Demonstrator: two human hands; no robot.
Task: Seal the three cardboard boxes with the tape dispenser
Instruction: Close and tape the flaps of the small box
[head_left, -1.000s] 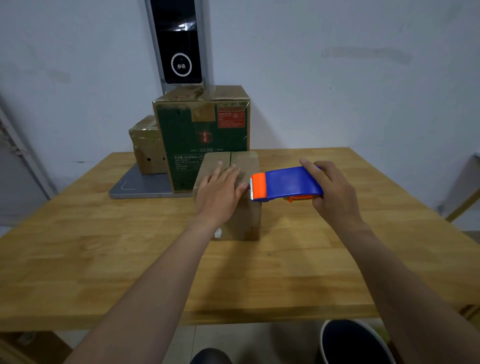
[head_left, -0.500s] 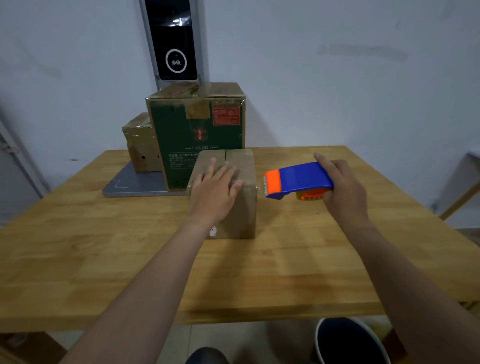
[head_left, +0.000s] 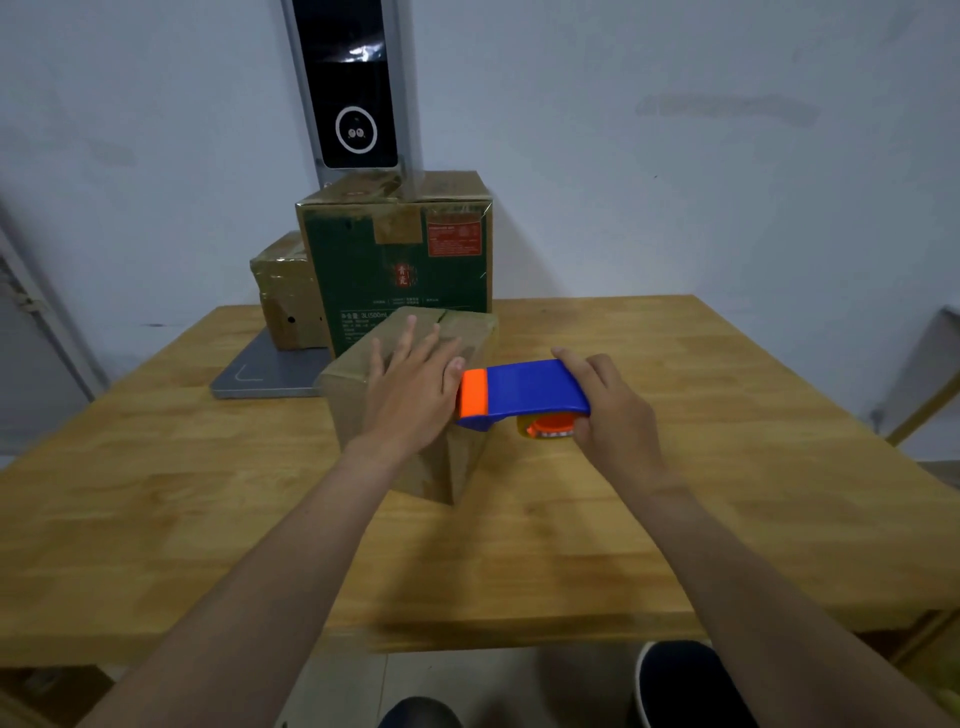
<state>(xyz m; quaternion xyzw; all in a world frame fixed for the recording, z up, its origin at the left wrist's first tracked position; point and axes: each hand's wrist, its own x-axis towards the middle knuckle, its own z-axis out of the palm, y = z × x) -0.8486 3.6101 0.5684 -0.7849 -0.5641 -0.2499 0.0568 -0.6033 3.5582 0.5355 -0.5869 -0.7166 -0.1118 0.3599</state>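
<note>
My left hand (head_left: 410, 387) lies flat on top of the small brown box (head_left: 452, 467), fingers straight and spread, pressing the flaps down. My right hand (head_left: 615, 415) is wrapped round the back of the tape dispenser (head_left: 524, 389), whose orange nose sits just beside my left thumb at the box's right edge. That closeness is my worry: if I push on, the cutter could catch my fingers, or the tape could land on my hand and not on the cardboard. The box stands cornerwise on the table (head_left: 701, 519), so a sideways pull may well spin or slide it and lay the strip off the seam. The green box (head_left: 400, 270) and the other brown box (head_left: 285, 296) wait behind it
</note>
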